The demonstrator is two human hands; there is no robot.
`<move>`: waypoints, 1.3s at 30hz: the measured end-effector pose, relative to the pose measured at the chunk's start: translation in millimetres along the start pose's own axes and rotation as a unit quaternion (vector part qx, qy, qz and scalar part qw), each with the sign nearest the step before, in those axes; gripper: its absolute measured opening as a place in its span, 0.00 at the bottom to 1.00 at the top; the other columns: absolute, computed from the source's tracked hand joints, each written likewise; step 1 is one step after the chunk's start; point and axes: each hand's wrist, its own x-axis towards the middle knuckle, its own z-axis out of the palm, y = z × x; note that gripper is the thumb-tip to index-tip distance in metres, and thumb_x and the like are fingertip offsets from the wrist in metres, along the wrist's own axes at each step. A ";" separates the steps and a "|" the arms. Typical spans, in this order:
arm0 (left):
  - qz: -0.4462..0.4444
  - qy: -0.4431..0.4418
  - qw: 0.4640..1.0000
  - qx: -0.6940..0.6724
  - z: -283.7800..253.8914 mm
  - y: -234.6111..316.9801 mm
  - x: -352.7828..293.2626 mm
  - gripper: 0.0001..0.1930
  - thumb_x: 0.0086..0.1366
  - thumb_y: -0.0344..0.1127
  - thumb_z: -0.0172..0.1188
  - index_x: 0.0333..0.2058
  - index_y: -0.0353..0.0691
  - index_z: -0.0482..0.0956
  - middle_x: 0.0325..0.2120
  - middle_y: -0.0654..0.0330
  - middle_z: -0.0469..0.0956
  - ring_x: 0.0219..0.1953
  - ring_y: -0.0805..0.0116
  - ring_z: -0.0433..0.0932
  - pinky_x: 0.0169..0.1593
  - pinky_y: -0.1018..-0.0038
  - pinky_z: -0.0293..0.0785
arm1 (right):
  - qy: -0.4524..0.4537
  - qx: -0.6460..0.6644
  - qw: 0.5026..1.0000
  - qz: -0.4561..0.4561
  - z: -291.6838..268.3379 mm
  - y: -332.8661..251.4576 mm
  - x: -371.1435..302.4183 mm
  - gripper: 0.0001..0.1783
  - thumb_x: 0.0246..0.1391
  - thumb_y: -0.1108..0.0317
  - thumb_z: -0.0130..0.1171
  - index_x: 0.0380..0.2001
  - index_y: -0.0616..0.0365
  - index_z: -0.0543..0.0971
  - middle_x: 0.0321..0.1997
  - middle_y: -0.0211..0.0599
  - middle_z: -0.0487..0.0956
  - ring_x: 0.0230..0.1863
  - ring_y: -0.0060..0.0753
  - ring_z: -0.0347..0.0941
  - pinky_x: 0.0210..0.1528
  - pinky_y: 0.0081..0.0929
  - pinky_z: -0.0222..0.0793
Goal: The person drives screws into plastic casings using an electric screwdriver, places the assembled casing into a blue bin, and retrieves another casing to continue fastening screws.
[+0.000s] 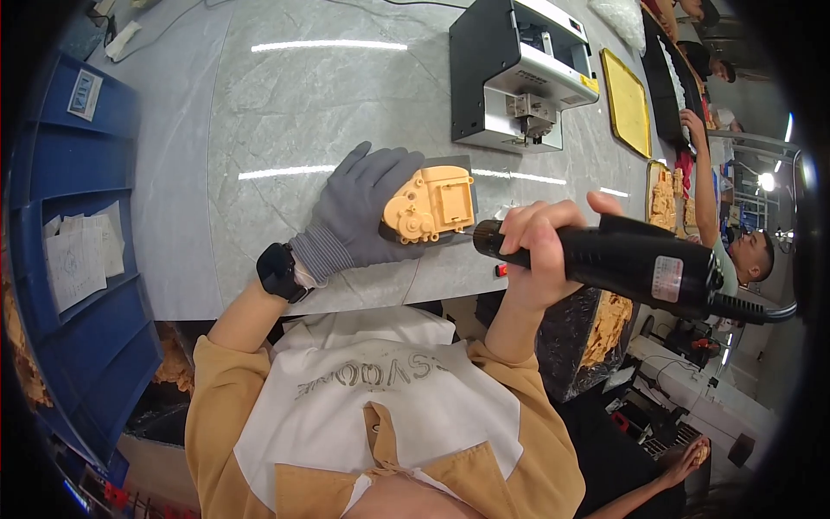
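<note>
My left hand (367,203), in a grey glove, holds a tan plastic gear housing (430,204) from its left side, over a small dark pad (462,162) on the table. The housing shows round bosses and a square recess. In my bare right hand (546,246) is a black electric screwdriver (622,259), lying nearly level with its cable running off to the right. Its tip points left at the housing's lower right edge; whether they touch I cannot tell. A small red item (501,271) rests just left of my right wrist.
A black and silver benchtop machine (510,82) stands at the back of the grey table (303,104). Right of it lies a yellow tray (624,99). Blue bins (91,173) holding papers line the left. More tan parts (664,197) sit at the right, where other people work.
</note>
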 end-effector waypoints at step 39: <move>-0.015 -0.036 0.999 -0.009 -8.7 -0.4 2.1 0.47 0.35 0.55 0.69 0.54 0.42 0.60 0.46 0.53 0.64 0.50 0.58 0.67 0.60 0.58 0.57 | 0.125 -0.121 0.979 -0.110 -9.9 46.9 117.7 0.24 0.44 0.81 0.57 0.46 0.69 0.63 0.16 0.33 0.73 0.15 0.21 0.69 0.26 0.17 0.66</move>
